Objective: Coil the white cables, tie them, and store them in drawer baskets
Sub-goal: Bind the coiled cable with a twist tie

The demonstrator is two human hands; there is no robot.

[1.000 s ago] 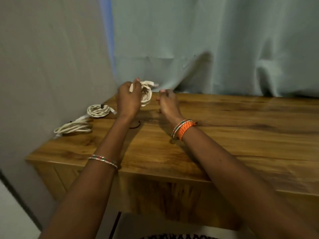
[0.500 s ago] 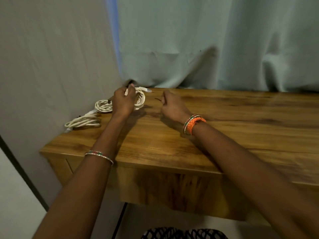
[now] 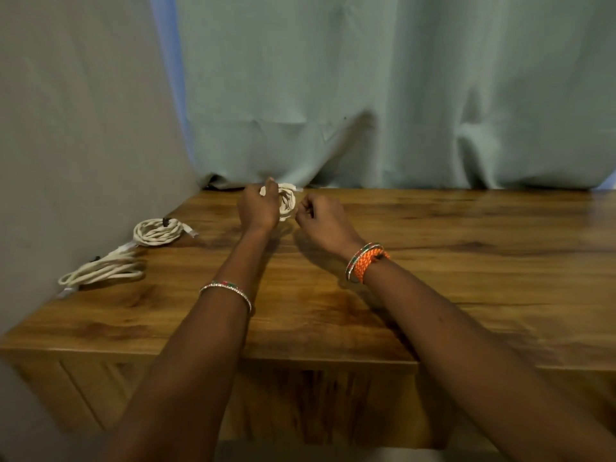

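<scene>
My left hand [image 3: 258,208] grips a small coiled white cable [image 3: 287,203], holding it upright just above the far part of the wooden table [image 3: 450,261]. One plug end sticks out at the top of the coil. My right hand [image 3: 321,223] is right beside the coil with its fingers curled. It pinches a thin dark tie that barely shows at the fingertips. Two more white cable coils lie on the table's left side. The round coil [image 3: 156,231] carries a dark tie, and the longer, flatter coil [image 3: 103,271] lies nearer the left edge.
A pale green curtain [image 3: 366,95] hangs behind the table, touching its back edge. A grey wall [image 3: 66,128] runs along the left side. The wooden cabinet front [image 3: 83,388] shows below the table edge.
The dark tie that lay on the table by my left wrist is gone from there. My right hand has closed up next to the coil. The camera view shifted slightly.
</scene>
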